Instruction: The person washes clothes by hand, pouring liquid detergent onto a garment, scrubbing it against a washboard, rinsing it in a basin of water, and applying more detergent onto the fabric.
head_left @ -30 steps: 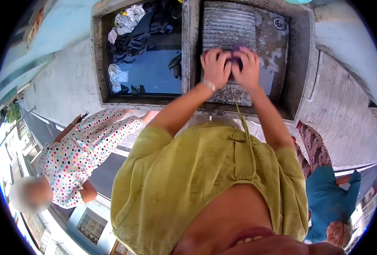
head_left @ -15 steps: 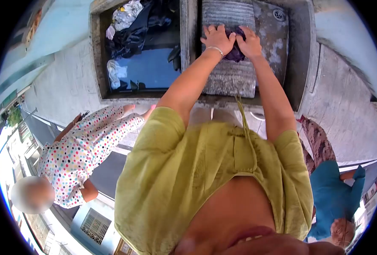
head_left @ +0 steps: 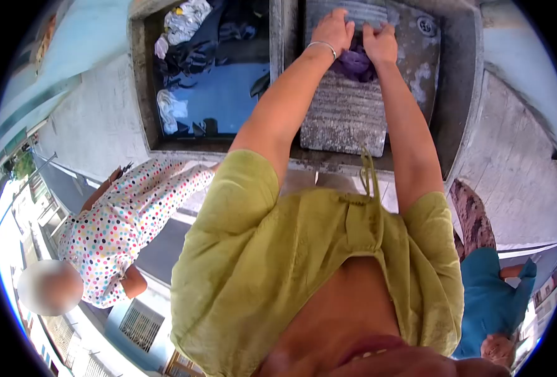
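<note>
A wet, bunched purple cloth [head_left: 356, 65] lies on the ribbed stone washboard [head_left: 342, 113] in the right half of a concrete wash sink. At its upper left, my left hand [head_left: 333, 31], with a thin bracelet at the wrist, is closed on the cloth. My right hand [head_left: 380, 44] grips it from the right side, fingers bent over the far edge. Both arms stretch forward, and the hands hide part of the cloth.
Left of the washboard, the water basin [head_left: 139, 81] holds dark cloth and white cloth [head_left: 171, 112]. A drain [head_left: 426, 26] sits at upper right. One person in a dotted outfit [head_left: 112, 242] stands left; another in a teal top [head_left: 489, 301] stands right.
Both hands have moved a little farther up the washboard, fingers drawn in more. More of the purple cloth shows below them. The view has shifted slightly.
</note>
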A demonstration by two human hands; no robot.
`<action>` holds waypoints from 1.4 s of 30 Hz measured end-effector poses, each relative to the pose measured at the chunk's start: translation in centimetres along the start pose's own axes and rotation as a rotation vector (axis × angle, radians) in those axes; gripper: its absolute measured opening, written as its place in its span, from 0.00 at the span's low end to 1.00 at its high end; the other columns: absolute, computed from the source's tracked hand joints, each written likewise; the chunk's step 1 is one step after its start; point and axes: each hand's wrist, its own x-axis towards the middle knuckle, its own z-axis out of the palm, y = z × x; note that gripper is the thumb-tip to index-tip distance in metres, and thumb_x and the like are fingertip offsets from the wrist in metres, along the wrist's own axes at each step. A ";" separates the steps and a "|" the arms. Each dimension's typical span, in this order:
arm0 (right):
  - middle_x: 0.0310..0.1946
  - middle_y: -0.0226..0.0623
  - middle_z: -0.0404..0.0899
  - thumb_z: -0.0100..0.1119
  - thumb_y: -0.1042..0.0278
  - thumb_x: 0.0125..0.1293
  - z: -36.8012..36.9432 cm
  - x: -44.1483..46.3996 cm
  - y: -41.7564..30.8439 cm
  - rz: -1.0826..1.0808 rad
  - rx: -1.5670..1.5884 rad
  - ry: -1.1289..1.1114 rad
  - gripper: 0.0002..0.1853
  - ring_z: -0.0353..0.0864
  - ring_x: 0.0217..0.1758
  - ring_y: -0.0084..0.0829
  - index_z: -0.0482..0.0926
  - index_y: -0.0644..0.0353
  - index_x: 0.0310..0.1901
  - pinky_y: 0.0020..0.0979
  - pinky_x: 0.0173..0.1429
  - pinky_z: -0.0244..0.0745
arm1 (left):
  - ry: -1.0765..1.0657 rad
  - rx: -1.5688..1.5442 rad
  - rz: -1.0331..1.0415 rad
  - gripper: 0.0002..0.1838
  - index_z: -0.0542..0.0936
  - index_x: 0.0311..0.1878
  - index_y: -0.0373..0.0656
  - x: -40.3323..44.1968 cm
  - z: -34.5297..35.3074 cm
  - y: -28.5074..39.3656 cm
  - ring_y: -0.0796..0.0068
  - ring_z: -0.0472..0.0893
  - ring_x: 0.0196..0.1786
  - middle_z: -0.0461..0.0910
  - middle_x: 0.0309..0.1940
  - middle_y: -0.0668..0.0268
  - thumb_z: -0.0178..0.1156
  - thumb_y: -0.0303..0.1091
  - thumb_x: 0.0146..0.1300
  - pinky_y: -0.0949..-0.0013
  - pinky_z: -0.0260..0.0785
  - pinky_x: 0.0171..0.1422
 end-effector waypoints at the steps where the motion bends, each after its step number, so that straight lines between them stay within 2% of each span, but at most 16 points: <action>1: 0.50 0.42 0.75 0.52 0.41 0.57 0.0 0.0 0.1 -0.003 -0.227 0.012 0.29 0.70 0.56 0.46 0.73 0.57 0.51 0.47 0.62 0.58 | 0.229 0.337 0.002 0.26 0.70 0.53 0.45 -0.2 0.7 -0.1 0.44 0.67 0.59 0.69 0.55 0.46 0.50 0.55 0.60 0.47 0.60 0.58; 3: 0.56 0.45 0.71 0.48 0.36 0.57 -0.6 -2.0 1.3 0.020 -0.465 0.001 0.36 0.67 0.61 0.49 0.70 0.58 0.57 0.47 0.67 0.52 | 0.433 0.669 -0.021 0.30 0.69 0.57 0.45 -2.9 1.1 0.1 0.44 0.68 0.58 0.68 0.55 0.44 0.49 0.59 0.60 0.50 0.62 0.59; 5: 0.61 0.49 0.65 0.42 0.29 0.56 -1.5 -2.4 1.6 0.043 -0.390 -0.313 0.42 0.63 0.63 0.53 0.67 0.59 0.60 0.48 0.70 0.44 | -0.002 0.177 -0.324 0.38 0.66 0.60 0.42 -3.9 -0.3 0.4 0.41 0.70 0.57 0.67 0.56 0.40 0.48 0.65 0.57 0.54 0.64 0.59; 7: 0.54 0.51 0.72 0.48 0.30 0.53 -1.5 -3.7 1.3 0.068 -0.378 -0.234 0.41 0.69 0.60 0.49 0.73 0.61 0.55 0.45 0.66 0.55 | 0.054 0.071 -0.329 0.34 0.69 0.56 0.41 -5.3 -0.7 0.8 0.44 0.71 0.55 0.74 0.49 0.43 0.50 0.62 0.58 0.52 0.63 0.58; 11: 0.34 0.45 0.82 0.57 0.42 0.56 -3.1 -5.1 -3.1 0.112 0.135 -0.082 0.29 0.81 0.39 0.35 0.78 0.65 0.44 0.32 0.45 0.72 | 0.728 -0.441 -0.071 0.15 0.73 0.37 0.37 -5.1 -1.3 3.1 0.55 0.77 0.29 0.78 0.28 0.54 0.52 0.43 0.63 0.62 0.70 0.40; 13: 0.33 0.42 0.81 0.55 0.51 0.61 -3.2 -5.1 -3.7 -0.085 0.461 0.125 0.21 0.79 0.34 0.32 0.79 0.62 0.44 0.32 0.42 0.71 | 0.674 -0.557 0.052 0.12 0.75 0.37 0.38 -5.1 -3.6 5.0 0.56 0.76 0.34 0.78 0.30 0.55 0.50 0.38 0.64 0.59 0.68 0.44; 15: 0.36 0.38 0.81 0.55 0.55 0.60 -1.8 -4.2 -0.3 -0.612 0.023 0.205 0.15 0.78 0.37 0.37 0.80 0.51 0.45 0.37 0.48 0.71 | 0.684 -0.199 0.459 0.09 0.75 0.41 0.40 -4.8 -2.1 2.0 0.57 0.74 0.40 0.77 0.31 0.58 0.49 0.32 0.62 0.57 0.64 0.49; 21: 0.52 0.33 0.76 0.50 0.38 0.57 -2.0 -1.2 1.2 -0.439 -0.157 -0.343 0.21 0.63 0.65 0.39 0.79 0.35 0.48 0.44 0.65 0.59 | 0.379 0.049 0.259 0.07 0.80 0.33 0.46 -5.7 -2.5 -1.8 0.49 0.67 0.52 0.72 0.41 0.50 0.54 0.35 0.56 0.57 0.62 0.58; 23: 0.54 0.29 0.75 0.45 0.33 0.58 0.4 -0.8 1.2 -0.347 -0.111 -0.060 0.25 0.63 0.64 0.43 0.78 0.33 0.51 0.47 0.65 0.58 | 0.252 0.132 0.173 0.14 0.80 0.31 0.43 -3.7 -3.7 -1.5 0.48 0.70 0.51 0.77 0.35 0.49 0.51 0.43 0.59 0.56 0.64 0.55; 25: 0.55 0.29 0.75 0.41 0.31 0.60 -1.3 -2.9 -2.5 -0.031 -0.387 -0.483 0.26 0.64 0.63 0.48 0.77 0.33 0.52 0.52 0.64 0.58 | 0.264 -0.155 -0.295 0.20 0.78 0.31 0.40 -3.5 -1.8 -0.9 0.48 0.75 0.45 0.79 0.31 0.50 0.47 0.48 0.62 0.53 0.67 0.50; 27: 0.54 0.30 0.75 0.46 0.38 0.60 -1.4 -5.4 -0.5 -0.309 -0.193 -0.310 0.22 0.67 0.59 0.49 0.79 0.38 0.48 0.52 0.60 0.61 | 0.585 -0.290 -0.164 0.15 0.70 0.39 0.39 -7.0 0.1 0.1 0.48 0.76 0.36 0.76 0.32 0.50 0.50 0.43 0.63 0.55 0.67 0.45; 30: 0.52 0.31 0.72 0.57 0.53 0.55 -3.5 -12.8 0.5 -0.654 -0.173 -0.063 0.15 0.62 0.61 0.44 0.78 0.48 0.43 0.53 0.62 0.54 | 0.487 -0.218 0.240 0.10 0.71 0.44 0.40 -14.5 0.5 0.7 0.52 0.70 0.46 0.70 0.41 0.51 0.51 0.32 0.59 0.57 0.60 0.54; 32: 0.53 0.30 0.68 0.59 0.55 0.51 -3.4 -16.5 2.1 -0.603 -0.271 -0.103 0.15 0.57 0.63 0.45 0.74 0.46 0.41 0.63 0.57 0.47 | 0.419 -0.043 0.244 0.11 0.72 0.43 0.42 -18.4 1.7 0.5 0.52 0.69 0.47 0.71 0.41 0.53 0.51 0.30 0.56 0.54 0.57 0.55; 37: 0.42 0.30 0.77 0.55 0.52 0.52 0.4 -5.9 1.1 -0.525 -0.257 -0.102 0.13 0.70 0.55 0.39 0.75 0.50 0.35 0.58 0.54 0.54 | 0.411 -0.004 0.204 0.08 0.72 0.39 0.44 -8.2 1.0 -1.0 0.53 0.70 0.42 0.73 0.38 0.56 0.49 0.33 0.56 0.52 0.59 0.47; 39: 0.46 0.35 0.77 0.50 0.48 0.57 1.2 -1.9 -1.8 -0.199 -0.404 -0.247 0.18 0.69 0.57 0.41 0.77 0.52 0.40 0.59 0.56 0.54 | 0.343 -0.003 0.156 0.11 0.74 0.35 0.39 -3.1 0.2 -2.2 0.47 0.73 0.39 0.75 0.34 0.50 0.43 0.34 0.62 0.51 0.64 0.44; 42: 0.54 0.35 0.74 0.47 0.39 0.58 3.0 0.2 -1.9 -0.217 -0.569 -0.084 0.25 0.66 0.62 0.42 0.77 0.48 0.49 0.62 0.60 0.52 | 0.284 0.235 -0.004 0.17 0.77 0.36 0.40 0.0 0.4 -3.0 0.47 0.75 0.42 0.77 0.37 0.49 0.39 0.38 0.64 0.50 0.67 0.43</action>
